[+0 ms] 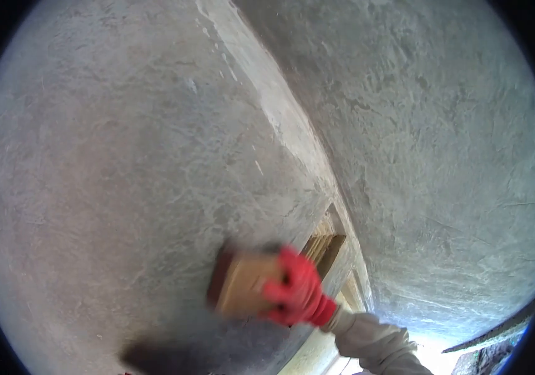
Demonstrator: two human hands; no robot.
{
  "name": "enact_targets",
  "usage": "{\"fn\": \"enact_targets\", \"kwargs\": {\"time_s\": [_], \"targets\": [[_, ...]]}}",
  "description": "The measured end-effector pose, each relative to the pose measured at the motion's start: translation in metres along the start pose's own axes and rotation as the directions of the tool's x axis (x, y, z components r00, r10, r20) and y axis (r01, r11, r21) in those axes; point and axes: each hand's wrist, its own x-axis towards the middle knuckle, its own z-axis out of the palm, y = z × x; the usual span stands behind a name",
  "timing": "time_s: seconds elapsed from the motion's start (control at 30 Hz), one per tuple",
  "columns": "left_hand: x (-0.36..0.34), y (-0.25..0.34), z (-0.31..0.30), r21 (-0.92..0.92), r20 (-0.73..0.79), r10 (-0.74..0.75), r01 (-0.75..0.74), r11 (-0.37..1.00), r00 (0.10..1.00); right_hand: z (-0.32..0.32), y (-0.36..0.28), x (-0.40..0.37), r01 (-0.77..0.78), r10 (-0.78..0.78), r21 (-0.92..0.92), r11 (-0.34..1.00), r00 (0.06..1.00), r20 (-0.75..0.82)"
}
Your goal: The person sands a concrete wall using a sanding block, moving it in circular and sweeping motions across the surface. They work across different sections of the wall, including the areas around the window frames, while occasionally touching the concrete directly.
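Note:
A red-gloved hand, my right hand, reaches in from the lower right in a light grey sleeve. Its fingers are closed round a wide wooden block brush whose dark edge lies close against the grey plastered surface. Motion smears the brush and its dark bristle-like rim. My left hand is out of view.
A pale, rough seam divides this surface from a second grey plastered one. A recessed opening with a wooden edge sits just beyond the glove. A dark blurred patch shows at the bottom; bright light enters lower right.

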Motion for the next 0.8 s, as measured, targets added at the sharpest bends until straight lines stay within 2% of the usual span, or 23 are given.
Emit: {"fn": "enact_targets", "kwargs": {"time_s": [0.03, 0.1, 0.13, 0.17, 0.2, 0.27, 0.33, 0.4, 0.43, 0.5, 0.57, 0.63, 0.67, 0.73, 0.8], "targets": [[-0.001, 0.002, 0.002, -0.022, 0.039, -0.001, 0.002, 1.0, 0.999, -0.006, 0.02, 0.004, -0.117, 0.107, -0.107, 0.987, 0.989, -0.099], [0.001, 0.01, 0.006, -0.076, 0.088, -0.04, 0.047, 0.996, 0.995, -0.019, 0.068, 0.021, -0.391, 0.392, 0.051, 0.919, 0.892, -0.223], [-0.003, 0.01, 0.006, -0.066, 0.097, -0.044, 0.05, 0.997, 0.994, -0.013, 0.097, 0.016, -0.445, 0.409, -0.014, 0.896, 0.836, -0.367], [-0.006, 0.011, 0.007, -0.07, 0.107, -0.026, 0.033, 0.997, 0.994, -0.008, 0.102, 0.011, -0.459, 0.408, -0.048, 0.887, 0.828, -0.384], [-0.006, 0.011, 0.008, -0.074, 0.112, -0.006, 0.014, 0.997, 0.994, -0.006, 0.103, 0.009, -0.472, 0.404, -0.081, 0.878, 0.82, -0.405], [-0.003, 0.013, 0.01, -0.045, 0.112, 0.03, -0.025, 0.999, 0.993, -0.01, 0.045, 0.012, -0.414, 0.401, -0.021, 0.91, 0.892, -0.211], [-0.005, 0.016, 0.011, -0.019, 0.127, 0.073, -0.072, 0.997, 0.989, 0.006, -0.001, -0.013, -0.195, 0.194, 0.022, 0.981, 0.98, 0.03], [-0.007, 0.015, 0.011, 0.025, 0.168, 0.097, -0.103, 0.994, 0.981, 0.015, -0.023, -0.01, 0.131, -0.128, 0.13, 0.983, 0.991, -0.028], [-0.009, 0.012, 0.009, 0.028, 0.174, 0.111, -0.117, 0.993, 0.978, 0.014, -0.017, -0.008, 0.12, -0.117, 0.137, 0.983, 0.993, -0.036], [-0.012, 0.009, 0.009, 0.028, 0.156, 0.115, -0.121, 0.992, 0.981, -0.002, 0.015, 0.006, 0.088, -0.101, 0.213, 0.973, 0.994, 0.047], [-0.01, 0.013, 0.009, 0.029, 0.169, 0.107, -0.114, 0.993, 0.98, -0.017, 0.046, 0.017, -0.191, 0.185, -0.095, 0.977, 0.98, -0.072], [-0.011, 0.01, 0.007, 0.034, 0.18, 0.098, -0.106, 0.994, 0.979, -0.02, 0.101, 0.027, -0.392, 0.376, 0.0, 0.92, 0.883, -0.281], [-0.014, 0.008, 0.009, 0.015, 0.161, 0.108, -0.112, 0.994, 0.981, -0.017, 0.125, 0.026, -0.482, 0.447, -0.019, 0.876, 0.826, -0.343], [-0.015, 0.007, 0.009, -0.001, 0.126, 0.115, -0.116, 0.993, 0.985, -0.02, 0.106, 0.029, -0.448, 0.422, -0.008, 0.894, 0.849, -0.318], [-0.014, 0.011, 0.009, 0.005, 0.15, 0.104, -0.106, 0.994, 0.983, -0.013, 0.052, 0.02, -0.346, 0.329, -0.059, 0.937, 0.925, -0.189]]}}
